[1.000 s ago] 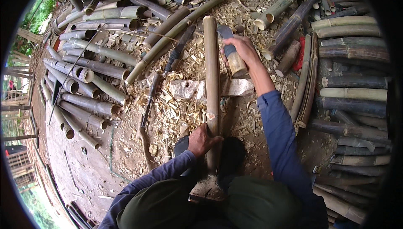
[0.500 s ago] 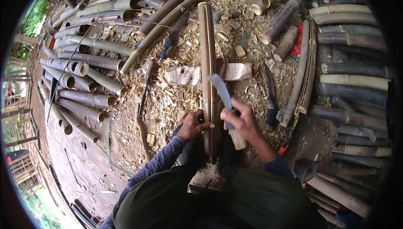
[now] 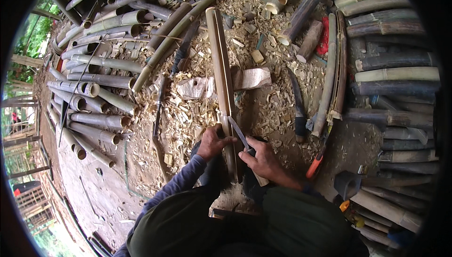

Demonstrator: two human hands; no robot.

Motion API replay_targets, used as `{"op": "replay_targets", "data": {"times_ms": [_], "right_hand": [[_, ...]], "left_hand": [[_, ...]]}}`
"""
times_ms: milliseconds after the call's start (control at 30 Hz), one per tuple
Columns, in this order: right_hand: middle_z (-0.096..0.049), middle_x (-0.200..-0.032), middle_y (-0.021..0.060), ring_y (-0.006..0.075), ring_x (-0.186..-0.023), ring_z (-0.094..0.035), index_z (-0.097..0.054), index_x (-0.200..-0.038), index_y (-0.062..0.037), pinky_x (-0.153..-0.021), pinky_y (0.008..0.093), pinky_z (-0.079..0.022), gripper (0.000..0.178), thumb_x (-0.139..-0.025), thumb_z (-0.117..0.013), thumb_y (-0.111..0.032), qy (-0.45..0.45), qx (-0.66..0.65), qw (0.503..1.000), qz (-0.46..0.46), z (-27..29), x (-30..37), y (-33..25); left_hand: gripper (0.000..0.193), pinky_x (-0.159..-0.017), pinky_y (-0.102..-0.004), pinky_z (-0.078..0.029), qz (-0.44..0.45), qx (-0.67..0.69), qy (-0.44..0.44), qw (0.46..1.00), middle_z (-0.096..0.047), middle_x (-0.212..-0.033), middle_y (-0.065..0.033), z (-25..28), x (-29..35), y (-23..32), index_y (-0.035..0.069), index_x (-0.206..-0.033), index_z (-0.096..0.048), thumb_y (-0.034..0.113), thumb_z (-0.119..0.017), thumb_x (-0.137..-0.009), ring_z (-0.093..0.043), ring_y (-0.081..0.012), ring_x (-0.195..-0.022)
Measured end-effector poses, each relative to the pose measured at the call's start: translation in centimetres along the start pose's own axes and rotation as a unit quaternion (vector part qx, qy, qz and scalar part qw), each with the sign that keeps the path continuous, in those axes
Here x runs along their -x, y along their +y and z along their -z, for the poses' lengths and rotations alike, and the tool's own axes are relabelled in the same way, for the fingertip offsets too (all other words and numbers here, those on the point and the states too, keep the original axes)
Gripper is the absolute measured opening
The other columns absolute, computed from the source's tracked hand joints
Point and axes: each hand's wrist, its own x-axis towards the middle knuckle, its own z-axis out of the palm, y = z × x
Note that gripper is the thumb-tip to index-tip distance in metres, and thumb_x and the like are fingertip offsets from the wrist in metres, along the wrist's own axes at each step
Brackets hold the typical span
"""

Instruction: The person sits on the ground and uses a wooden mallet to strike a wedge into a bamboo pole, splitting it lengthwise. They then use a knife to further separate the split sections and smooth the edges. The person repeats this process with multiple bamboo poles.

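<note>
A long bamboo pole [image 3: 217, 64] with a lengthwise slot points away from me, its near end between my legs. It lies over a chipped pale wood block [image 3: 254, 78]. My left hand [image 3: 213, 144] grips the pole's left side near its near end, thumb across the top. In my right hand [image 3: 266, 162] is a knife [image 3: 239, 131] with a pale wooden handle, partly hidden under the palm. Its blade slants forward and left, the tip at the slot's right edge. Whether the blade cuts in or only touches, I cannot tell.
Cut bamboo tubes [image 3: 101, 80] are heaped at left, with more stacked bamboo [image 3: 395, 87] at right. Wood chips [image 3: 188, 115] cover the ground. A dark-handled curved blade [image 3: 296, 94] lies right of the block; a long dark-handled tool [image 3: 160, 99] lies left. An orange-handled tool [image 3: 315, 165] lies at right.
My right hand has lowered the knife toward me, bringing the blade from above the pole down to its slot. The pole now leans slightly more left in view; my left hand keeps its grip.
</note>
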Motion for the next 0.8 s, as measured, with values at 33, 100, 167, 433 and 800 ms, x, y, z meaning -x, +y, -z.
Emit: {"op": "replay_targets", "data": {"times_ms": [33,100,167,433,800], "right_hand": [[-0.068,-0.083,0.0202,0.0338,-0.078,-0.07,-0.063,-0.121,0.0075,-0.075,0.0423,-0.055,0.04,-0.09,-0.069,-0.017,0.002,0.01,1.0,0.005,0.1,-0.8,0.1],[-0.068,-0.078,0.0134,0.0237,-0.072,-0.068,-0.064,-0.108,0.0054,-0.066,0.0405,-0.054,0.028,-0.09,-0.069,-0.016,-0.028,-0.136,0.985,-0.102,0.8,-2.9,-0.7],[-0.066,-0.076,0.0082,0.0146,-0.065,-0.064,-0.065,-0.105,0.0035,-0.055,0.0332,-0.051,0.024,-0.091,-0.068,-0.017,0.021,-0.166,0.984,-0.06,0.8,-6.1,1.1],[-0.063,-0.087,0.0055,0.0121,-0.065,-0.062,-0.05,-0.145,0.0014,-0.059,0.0297,-0.053,0.053,-0.096,-0.065,-0.013,0.134,-0.242,0.96,0.03,7.8,-1.2,-5.9],[-0.063,-0.085,0.0107,0.0204,-0.072,-0.067,-0.057,-0.117,0.0012,-0.055,0.0342,-0.054,0.029,-0.091,-0.058,-0.012,0.366,-0.256,0.892,0.074,14.7,9.5,-1.1]], "left_hand": [[0.051,-0.08,-0.0397,-0.056,-0.014,-0.011,0.013,1.0,-0.075,-0.092,-0.0165,0.1,-0.2,-0.1,-0.003,-0.11,-0.069,0.032,-0.09,-0.079,-0.072,-0.0226,-0.084],[0.051,-0.08,-0.0401,-0.055,-0.04,-0.027,0.033,0.998,-0.075,-0.09,-0.0164,-0.6,-0.3,-0.1,-0.003,-0.108,-0.069,0.032,-0.09,-0.078,-0.071,-0.0224,-0.082],[0.052,-0.081,-0.04,-0.055,-0.01,-0.035,0.012,0.999,-0.074,-0.09,-0.0162,-1.1,-0.4,0.3,-0.003,-0.108,-0.068,0.032,-0.091,-0.077,-0.071,-0.0229,-0.084],[0.063,-0.097,-0.0361,-0.054,-0.056,0.198,-0.049,0.977,-0.071,-0.114,-0.0123,1.4,0.5,4.0,-0.008,-0.127,-0.062,0.016,-0.091,-0.076,-0.066,-0.019,-0.107],[0.116,-0.121,-0.0433,-0.035,-0.354,0.171,0.031,0.919,-0.042,-0.156,-0.0213,8.8,2.6,22.7,-0.004,-0.158,-0.025,0.035,-0.094,-0.074,-0.04,-0.0308,-0.146]]}}
